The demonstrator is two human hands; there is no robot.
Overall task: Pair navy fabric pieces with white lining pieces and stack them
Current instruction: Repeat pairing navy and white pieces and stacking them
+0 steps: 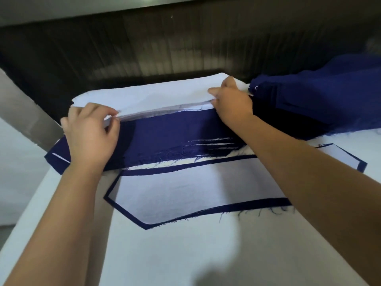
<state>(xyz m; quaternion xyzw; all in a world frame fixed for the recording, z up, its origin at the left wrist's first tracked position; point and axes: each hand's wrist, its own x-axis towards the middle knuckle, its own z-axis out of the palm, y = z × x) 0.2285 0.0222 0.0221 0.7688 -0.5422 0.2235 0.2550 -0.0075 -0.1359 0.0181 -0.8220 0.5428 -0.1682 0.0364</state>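
Though apart, left hand [90, 133] and right hand [231, 103], each grip tight on white lining [154, 96].

**White-Covered Counter Before a Dark Ribbed Wall**

A broad counter covered in plain white cloth [185, 254] fills the lower view, and its far edge is rounded. Behind it rises a dark brown panel with fine vertical ribs [165, 50], blurred and faintly glossy. Above that runs a smooth pale grey band [61, 11], which catches a soft patch of light at the top edge. At left, a grey flat-sided beam [22, 108] slants down beside the counter. Beyond it lies a pale whitish surface [14, 172]; whether it is floor or covering cannot be told. A soft grey shadow [222, 273] falls on the counter's near end.
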